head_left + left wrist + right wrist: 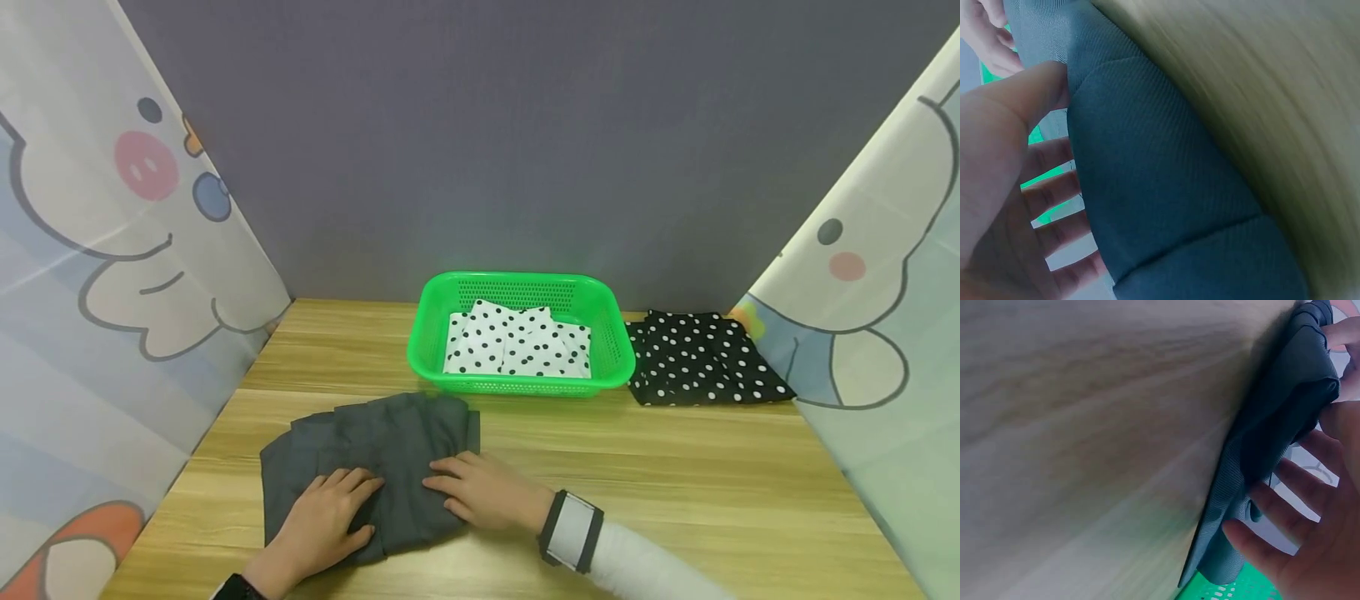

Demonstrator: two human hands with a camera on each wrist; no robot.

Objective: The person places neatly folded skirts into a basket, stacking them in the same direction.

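Note:
A folded dark grey cloth (405, 475) with layered, pleat-like folds lies on the wooden table, left of centre. My left hand (322, 517) rests on its near left part, fingers spread and fairly straight. On the near right part lies my right hand (487, 492), its fingertips pressing the fabric. The left wrist view has the left thumb (1041, 94) against the cloth's edge (1141, 162), with the fingers reaching over the top. In the right wrist view the right fingers (1291, 519) extend along the cloth (1266, 431), which stands slightly raised in folds.
Behind the cloth stands a green perforated basket (615, 333) holding folded white fabric with black dots (510, 342). Black fabric with white dots (697, 358) lies right of the basket. A grey wall (525, 142) and cartoon-printed sheets (90, 292) enclose the table (675, 467).

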